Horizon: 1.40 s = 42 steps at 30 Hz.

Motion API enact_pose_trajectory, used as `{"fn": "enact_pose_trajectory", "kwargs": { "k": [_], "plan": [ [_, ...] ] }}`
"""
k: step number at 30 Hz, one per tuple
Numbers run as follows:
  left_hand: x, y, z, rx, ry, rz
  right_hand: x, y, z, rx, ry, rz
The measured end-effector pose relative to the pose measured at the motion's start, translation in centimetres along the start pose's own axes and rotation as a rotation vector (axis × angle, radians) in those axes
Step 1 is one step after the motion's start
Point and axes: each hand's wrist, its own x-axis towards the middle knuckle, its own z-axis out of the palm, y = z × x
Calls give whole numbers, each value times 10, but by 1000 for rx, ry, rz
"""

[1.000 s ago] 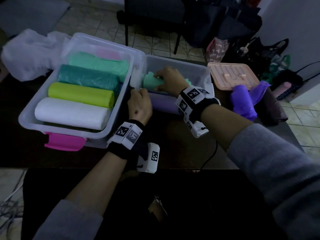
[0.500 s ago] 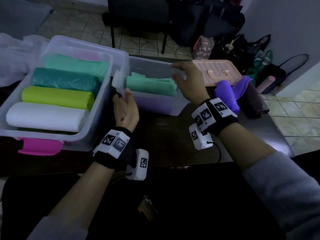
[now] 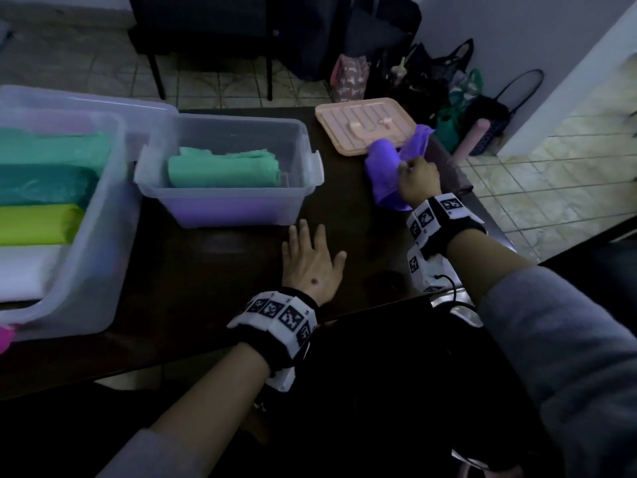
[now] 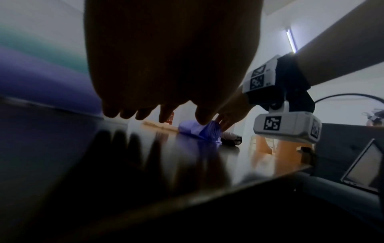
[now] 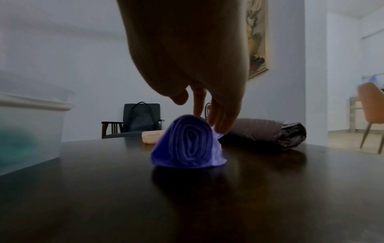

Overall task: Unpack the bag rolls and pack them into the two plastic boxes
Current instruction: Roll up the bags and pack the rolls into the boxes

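A loose purple bag roll (image 3: 384, 167) lies on the dark table to the right of the small clear box (image 3: 312, 167). My right hand (image 3: 413, 174) grips it from the right side, with the fingers (image 5: 220, 125) down its far flank and the thumb over its top (image 5: 187, 144). My left hand (image 3: 312, 243) lies flat on the table in front of the small box, fingers spread, holding nothing. That box holds a green roll (image 3: 224, 170) on top of a purple one (image 3: 234, 208). The big clear box (image 3: 113, 215) at left holds several rolls.
A pink lid (image 3: 362, 125) lies behind the purple roll at the table's far right. A dark grey roll (image 5: 264, 131) sits just right of my right hand near the table edge. Chairs and bags stand on the tiled floor beyond.
My right hand has left the small box and moved right onto the loose purple roll. My left hand has let go of the box rim and come down flat on the table.
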Motion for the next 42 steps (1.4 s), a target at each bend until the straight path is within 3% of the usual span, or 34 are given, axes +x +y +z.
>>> {"fn": "enact_pose_trajectory", "kwargs": {
  "k": [4,9,29,32,36,42],
  "plan": [
    [7,0,9,94,-110,-11,6,2,4,80,-74,108],
    [5,-2,21,222,-63,4,7,-4,-1,54,-126,92],
    [3,-2,21,225,-24,7,-60,-12,-7,-456,-364,-232],
    [3,-2,21,221,-18,6,-58,-17,-17,-375,-461,-212],
    [3,-2,23,226,-2,9,-53,-25,-25,-248,-384,-205],
    [3,-3,24,227,13,16,-56,-26,-25,-176,-496,-221]
  ]
}}
